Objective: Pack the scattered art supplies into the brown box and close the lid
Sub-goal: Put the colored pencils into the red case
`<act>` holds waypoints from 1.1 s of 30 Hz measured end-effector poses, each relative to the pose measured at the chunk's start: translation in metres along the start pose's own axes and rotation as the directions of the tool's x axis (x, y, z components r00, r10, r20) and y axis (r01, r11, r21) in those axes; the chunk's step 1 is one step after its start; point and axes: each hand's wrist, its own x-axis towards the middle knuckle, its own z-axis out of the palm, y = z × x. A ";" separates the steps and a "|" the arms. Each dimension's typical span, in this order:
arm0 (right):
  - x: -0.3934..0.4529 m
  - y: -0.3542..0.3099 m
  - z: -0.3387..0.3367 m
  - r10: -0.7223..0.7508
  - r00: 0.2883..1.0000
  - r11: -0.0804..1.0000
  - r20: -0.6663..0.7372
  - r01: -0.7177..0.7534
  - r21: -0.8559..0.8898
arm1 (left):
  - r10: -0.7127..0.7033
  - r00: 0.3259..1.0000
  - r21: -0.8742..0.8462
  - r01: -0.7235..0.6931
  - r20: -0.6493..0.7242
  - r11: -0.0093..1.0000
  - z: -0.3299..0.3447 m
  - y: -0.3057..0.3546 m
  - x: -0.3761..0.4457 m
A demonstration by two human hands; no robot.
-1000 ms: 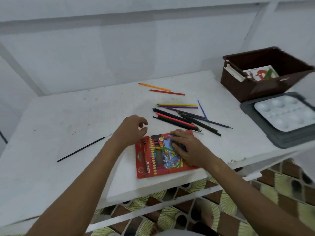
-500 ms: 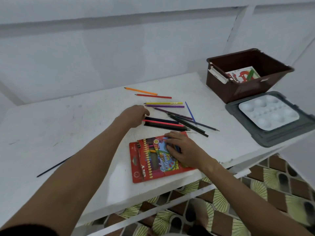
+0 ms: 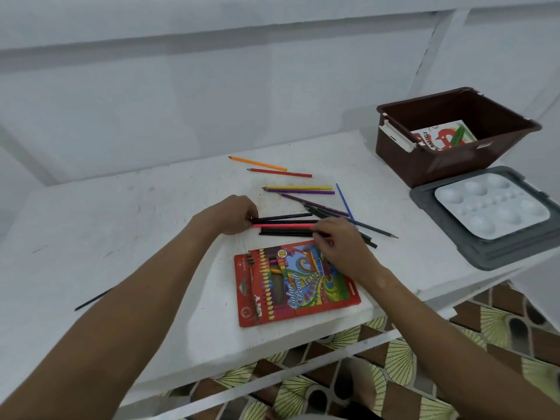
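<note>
Under both hands [image 3: 233,215], pencil bundle [image 3: 285,225] ends.

White table [image 3: 121,231], scuffed. On it: loose pencils [image 3: 298,190] mid-top, red pencil pack [image 3: 295,283] near front edge, brown box [image 3: 448,165] back right, grey lid [image 3: 485,253] just in front, thin brush [image 3: 91,301] far left.
</note>
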 end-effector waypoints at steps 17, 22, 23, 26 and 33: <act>0.049 -0.051 0.003 0.395 0.901 0.602 0.179 -0.401 0.691 | -0.154 0.981 -0.557 0.063 -0.118 0.828 -0.014 -0.010 -0.081; 0.059 -0.073 0.012 0.336 0.924 0.433 0.184 -0.325 0.840 | -0.193 0.973 -0.673 0.061 -0.124 0.737 -0.010 -0.027 -0.113; 0.060 -0.079 0.013 0.326 0.928 0.422 0.180 -0.313 0.851 | -0.220 0.965 -0.694 0.060 -0.144 0.717 -0.011 -0.032 -0.121; 0.064 -0.095 0.016 0.285 0.941 0.368 0.182 -0.283 0.886 | -0.289 0.931 -0.710 0.047 -0.225 0.702 -0.018 -0.046 -0.142; 0.071 -0.124 0.024 0.195 0.980 0.581 0.046 -0.153 0.800 | -0.456 0.786 -0.728 0.011 -0.417 0.686 -0.042 -0.054 -0.177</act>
